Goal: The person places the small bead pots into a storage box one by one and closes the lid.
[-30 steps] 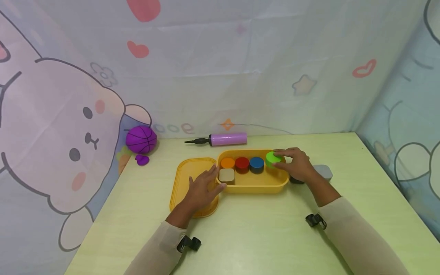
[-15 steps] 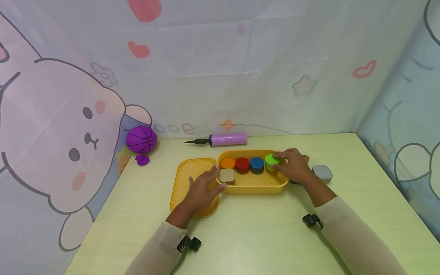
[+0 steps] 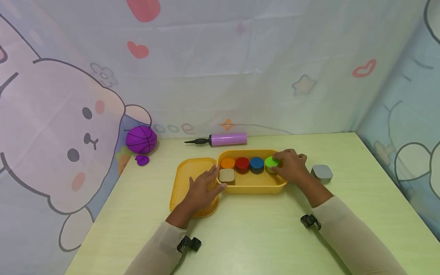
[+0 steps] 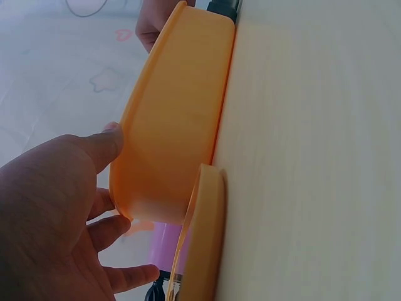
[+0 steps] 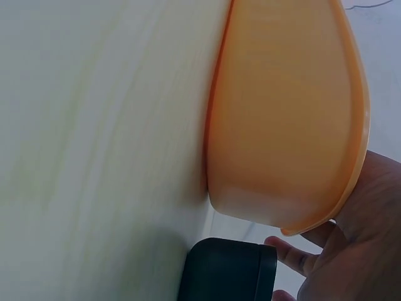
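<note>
A yellow tray-like box stands on the table. Inside, an orange round piece, a red one and a blue one form a row along the back, with a beige squarish block in the front left corner. At the row's right end my right hand pinches a green round piece between thumb and fingers. My left hand, fingers spread, touches the box's left end above the yellow lid. The right wrist view shows the box's outside wall, which hides the pieces.
A grey squarish block lies right of the box. In the right wrist view a dark block stands by the box's end. Behind lies a purple hand pump. A purple ball and a small purple duck sit at the back left.
My right hand has moved slightly left and toward me, lowering the green piece beside the blue one. It now covers the dark block in the head view. My left hand has stayed put.
</note>
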The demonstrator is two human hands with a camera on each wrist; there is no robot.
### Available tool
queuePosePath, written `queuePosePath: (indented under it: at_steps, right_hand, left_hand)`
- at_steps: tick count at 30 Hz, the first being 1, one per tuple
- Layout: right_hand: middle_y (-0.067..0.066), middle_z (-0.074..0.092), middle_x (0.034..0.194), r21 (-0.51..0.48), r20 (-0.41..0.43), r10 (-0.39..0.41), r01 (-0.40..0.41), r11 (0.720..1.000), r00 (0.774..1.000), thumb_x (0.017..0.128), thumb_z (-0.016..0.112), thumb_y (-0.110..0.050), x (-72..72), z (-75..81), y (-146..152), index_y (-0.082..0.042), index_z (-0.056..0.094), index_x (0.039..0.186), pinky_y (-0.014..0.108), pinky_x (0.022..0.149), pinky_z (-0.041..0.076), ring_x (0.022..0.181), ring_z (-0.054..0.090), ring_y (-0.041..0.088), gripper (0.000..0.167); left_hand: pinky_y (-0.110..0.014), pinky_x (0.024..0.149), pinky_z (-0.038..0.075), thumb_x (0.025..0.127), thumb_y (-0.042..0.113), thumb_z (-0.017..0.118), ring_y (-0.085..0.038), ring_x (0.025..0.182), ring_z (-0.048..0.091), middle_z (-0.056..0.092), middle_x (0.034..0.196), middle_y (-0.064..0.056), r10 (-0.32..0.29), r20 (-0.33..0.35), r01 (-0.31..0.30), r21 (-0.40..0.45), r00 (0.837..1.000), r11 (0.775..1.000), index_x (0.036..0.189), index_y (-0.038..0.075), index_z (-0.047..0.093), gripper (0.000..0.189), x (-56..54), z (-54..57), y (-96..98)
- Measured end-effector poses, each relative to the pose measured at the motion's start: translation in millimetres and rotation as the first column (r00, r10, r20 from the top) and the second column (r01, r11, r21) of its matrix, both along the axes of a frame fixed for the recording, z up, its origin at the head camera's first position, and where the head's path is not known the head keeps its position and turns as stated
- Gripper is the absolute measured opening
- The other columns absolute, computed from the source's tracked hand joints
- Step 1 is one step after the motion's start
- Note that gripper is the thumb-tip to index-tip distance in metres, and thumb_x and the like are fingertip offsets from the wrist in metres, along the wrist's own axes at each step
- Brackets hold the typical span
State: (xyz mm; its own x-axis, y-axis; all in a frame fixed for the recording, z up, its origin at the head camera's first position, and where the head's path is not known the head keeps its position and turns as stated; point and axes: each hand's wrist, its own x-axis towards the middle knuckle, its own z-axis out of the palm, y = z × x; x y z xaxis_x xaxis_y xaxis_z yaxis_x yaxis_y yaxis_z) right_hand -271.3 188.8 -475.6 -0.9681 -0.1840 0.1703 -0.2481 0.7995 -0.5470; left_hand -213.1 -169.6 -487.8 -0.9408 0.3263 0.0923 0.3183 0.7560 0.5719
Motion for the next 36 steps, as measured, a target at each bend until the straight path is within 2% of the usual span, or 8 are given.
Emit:
queuePosePath:
  at_steps: [5, 10, 15, 23, 28, 30, 34, 36]
  right_hand:
    - [0.023, 0.07, 0.145, 0.051, 0.0, -0.007, 0.007, 0.999, 1.0, 0.095, 0.086, -0.018, -0.5, 1.3, -2, -0.004, 0.078, 0.13, 0.08, 0.11, 0.022, 0.143, 0.05, 0.049, 0.039]
    - [0.022, 0.074, 0.138, 0.039, -0.011, -0.011, 0.011, 0.999, 1.0, 0.092, 0.088, -0.013, 0.2, 1.7, -2, -0.004, 0.079, 0.125, 0.081, 0.11, 0.021, 0.138, 0.054, 0.049, 0.035]
    - [0.023, 0.075, 0.138, 0.023, -0.018, -0.019, 0.019, 1.0, 1.0, 0.091, 0.089, -0.013, -0.7, 1.3, -1, -0.004, 0.08, 0.125, 0.078, 0.105, 0.026, 0.134, 0.062, 0.049, 0.036]
    - [0.024, 0.072, 0.142, -0.112, -0.009, -0.011, 0.01, 0.994, 1.0, 0.094, 0.087, -0.016, 5.0, 4.7, 4, -0.002, 0.078, 0.13, 0.071, 0.102, 0.031, 0.138, 0.062, 0.052, 0.039]
    - [0.023, 0.071, 0.145, -0.211, -0.019, -0.003, -0.001, 0.978, 1.0, 0.097, 0.084, -0.018, 8.2, 6.1, 13, -0.002, 0.077, 0.134, 0.079, 0.116, 0.028, 0.143, 0.058, 0.051, 0.041]
    - [0.023, 0.07, 0.146, -0.241, -0.034, 0.003, -0.011, 0.97, 0.999, 0.099, 0.082, -0.018, 8.6, 6.2, 17, -0.001, 0.075, 0.136, 0.078, 0.122, 0.03, 0.145, 0.056, 0.05, 0.041]
    - [0.023, 0.069, 0.147, -0.286, -0.071, 0.012, -0.032, 0.958, 0.997, 0.103, 0.079, -0.018, 10.3, 5.5, 26, 0.001, 0.074, 0.136, 0.072, 0.12, 0.042, 0.146, 0.054, 0.049, 0.039]
    - [0.024, 0.069, 0.147, -0.293, -0.079, 0.01, -0.033, 0.956, 0.997, 0.104, 0.077, -0.019, 11.9, 5.2, 32, 0.001, 0.074, 0.136, 0.072, 0.12, 0.042, 0.146, 0.054, 0.05, 0.037]
  left_hand:
    - [-0.091, 0.122, -0.003, 0.108, 0.056, 0.063, -0.039, 0.167, 0.033, 0.029, 0.181, 0.002, -0.003, 0.003, 0.003, 0.0, 1.0, 1.0, 0.171, 0.021, 0.037, 0.076, 0.1, 0.3, 0.3]
    - [-0.09, 0.122, -0.003, 0.108, 0.055, 0.063, -0.038, 0.167, 0.033, 0.029, 0.181, 0.001, -0.006, 0.003, 0.006, 0.007, 1.0, 1.0, 0.171, 0.02, 0.037, 0.076, 1.0, 1.5, 0.7]
    - [-0.091, 0.122, -0.003, 0.108, 0.055, 0.063, -0.038, 0.167, 0.033, 0.029, 0.181, 0.001, -0.009, 0.006, 0.008, 0.013, 1.0, 1.0, 0.171, 0.02, 0.037, 0.077, 1.4, 3.1, 0.6]
    - [-0.091, 0.122, -0.001, 0.108, 0.054, 0.063, -0.039, 0.167, 0.033, 0.029, 0.181, 0.001, -0.01, 0.007, 0.01, 0.013, 1.0, 1.0, 0.171, 0.02, 0.037, 0.076, 2.2, 3.4, 0.3]
    - [-0.091, 0.122, -0.002, 0.108, 0.053, 0.064, -0.04, 0.166, 0.034, 0.03, 0.18, 0.0, -0.01, -0.002, 0.011, 0.025, 1.0, 1.0, 0.171, 0.019, 0.037, 0.076, 2.3, 2.7, 0.3]
    - [-0.09, 0.122, -0.002, 0.108, 0.054, 0.063, -0.04, 0.166, 0.034, 0.03, 0.18, 0.0, -0.01, -0.002, 0.01, 0.027, 1.0, 1.0, 0.171, 0.019, 0.037, 0.076, 2.5, 2.6, 0.2]
    - [-0.09, 0.122, -0.002, 0.108, 0.054, 0.063, -0.039, 0.167, 0.033, 0.029, 0.181, 0.0, -0.013, 0.004, 0.013, 0.032, 1.0, 0.999, 0.171, 0.019, 0.036, 0.076, 2.7, 3.1, -0.1]
    - [-0.091, 0.122, -0.001, 0.109, 0.053, 0.063, -0.039, 0.167, 0.033, 0.029, 0.181, 0.0, -0.016, 0.005, 0.016, 0.033, 1.0, 0.999, 0.171, 0.019, 0.036, 0.076, 2.1, 2.9, -0.5]
